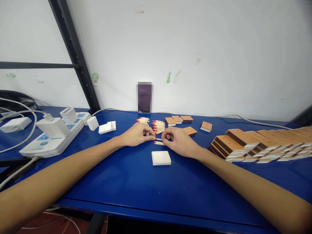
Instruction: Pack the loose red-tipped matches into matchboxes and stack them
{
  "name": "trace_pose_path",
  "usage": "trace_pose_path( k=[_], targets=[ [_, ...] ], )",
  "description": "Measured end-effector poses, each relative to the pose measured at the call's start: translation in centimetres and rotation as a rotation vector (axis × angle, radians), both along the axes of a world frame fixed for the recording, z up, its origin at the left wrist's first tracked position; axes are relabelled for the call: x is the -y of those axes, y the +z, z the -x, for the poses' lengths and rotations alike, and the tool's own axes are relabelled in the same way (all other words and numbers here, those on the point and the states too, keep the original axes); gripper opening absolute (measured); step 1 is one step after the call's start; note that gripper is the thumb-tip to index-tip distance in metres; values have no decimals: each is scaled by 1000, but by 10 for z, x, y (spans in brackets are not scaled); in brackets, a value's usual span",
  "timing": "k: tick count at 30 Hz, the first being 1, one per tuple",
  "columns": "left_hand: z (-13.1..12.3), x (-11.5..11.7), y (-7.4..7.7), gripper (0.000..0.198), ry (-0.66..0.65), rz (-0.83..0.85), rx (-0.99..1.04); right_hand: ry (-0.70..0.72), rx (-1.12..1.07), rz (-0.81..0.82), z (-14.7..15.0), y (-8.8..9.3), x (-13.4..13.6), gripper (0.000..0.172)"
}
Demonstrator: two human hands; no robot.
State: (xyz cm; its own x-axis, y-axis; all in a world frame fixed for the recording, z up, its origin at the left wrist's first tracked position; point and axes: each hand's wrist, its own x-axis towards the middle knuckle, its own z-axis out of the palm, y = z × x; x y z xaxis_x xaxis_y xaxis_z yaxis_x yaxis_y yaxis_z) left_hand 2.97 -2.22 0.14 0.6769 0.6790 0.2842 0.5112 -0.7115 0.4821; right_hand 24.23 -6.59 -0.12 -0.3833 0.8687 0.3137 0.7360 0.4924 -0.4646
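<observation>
A single matchstick (159, 139) spans the gap between my two hands. My left hand (139, 134) pinches its left end with thumb and forefinger. At the other end, the fingers of my right hand (179, 140) are closed on it. Just below lie loose matches (158, 143) with red heads to the left. Beyond my fingers is a larger pile of matches (158, 125), and a second bunch of matches (143, 120) lies behind my left hand. Closer to me is a small white matchbox tray (161, 158); whether it faces up or down is unclear.
Several orange matchboxes (186, 119) lie behind my right hand, and a big stack of matchboxes (263, 143) fills the right side. A power strip (58, 138) with plugs and cables is at left. An upright phone (144, 97) leans on the wall behind the blue table (136, 188).
</observation>
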Motion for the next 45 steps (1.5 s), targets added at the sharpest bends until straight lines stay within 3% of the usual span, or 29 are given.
trace_pose_path(
  k=[6,13,29,45],
  targets=[
    [-1,1,-2,22,1,-54,0,65,-49,40,0,0,1,10],
    [-1,1,-6,31,-42,-239,-113,-91,-109,-54,-3,-4,-5,16],
    [2,0,-3,35,-80,-47,-40,-41,-27,-67,-5,-7,-8,21],
    [3,5,3,32,-155,-69,-44,15,-19,-55,-4,-3,-4,28]
  ],
)
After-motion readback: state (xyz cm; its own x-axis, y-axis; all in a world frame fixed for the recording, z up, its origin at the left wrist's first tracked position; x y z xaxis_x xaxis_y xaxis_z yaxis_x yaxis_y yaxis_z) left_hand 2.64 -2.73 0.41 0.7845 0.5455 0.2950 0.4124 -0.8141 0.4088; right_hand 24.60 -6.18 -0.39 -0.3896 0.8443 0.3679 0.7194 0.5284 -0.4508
